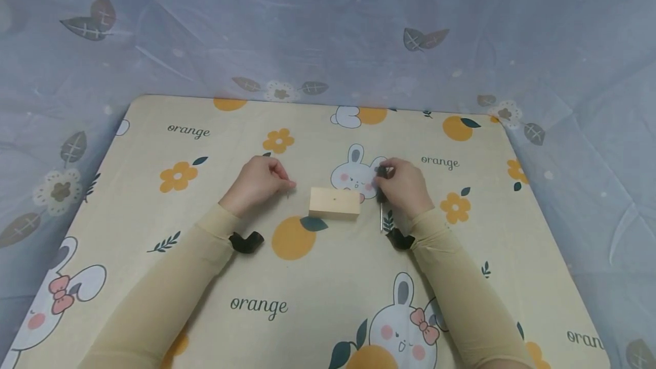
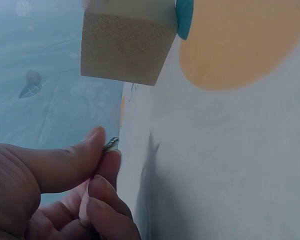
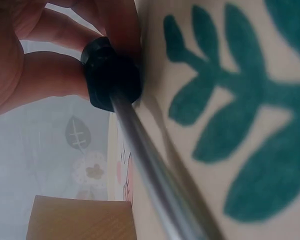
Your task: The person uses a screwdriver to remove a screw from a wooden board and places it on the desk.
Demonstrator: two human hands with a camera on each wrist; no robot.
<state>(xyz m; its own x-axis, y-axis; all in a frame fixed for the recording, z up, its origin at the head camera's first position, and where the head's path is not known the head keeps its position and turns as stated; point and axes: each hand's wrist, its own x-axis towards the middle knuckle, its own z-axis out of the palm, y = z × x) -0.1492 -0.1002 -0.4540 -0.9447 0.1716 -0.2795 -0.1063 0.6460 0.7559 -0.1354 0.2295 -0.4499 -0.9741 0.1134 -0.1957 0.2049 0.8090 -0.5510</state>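
Between thumb and fingertip my left hand (image 1: 261,182) pinches a small metal screw (image 2: 111,144), its threaded tip sticking out past the fingers. A pale wooden block (image 1: 335,203) with a small hole in its top lies on the table between my hands, just right of the left one. My right hand (image 1: 405,184) grips the black handle of a screwdriver (image 3: 112,77); its metal shaft points back toward the near side of the table. In the right wrist view the shaft runs close over the tablecloth. The block touches neither hand.
A cream tablecloth (image 1: 287,278) printed with oranges, flowers and rabbits covers the table. Behind and at the sides hangs a grey-blue curtain (image 1: 328,27) with leaf prints. Black bands with camera mounts (image 1: 247,242) sit at both wrists.
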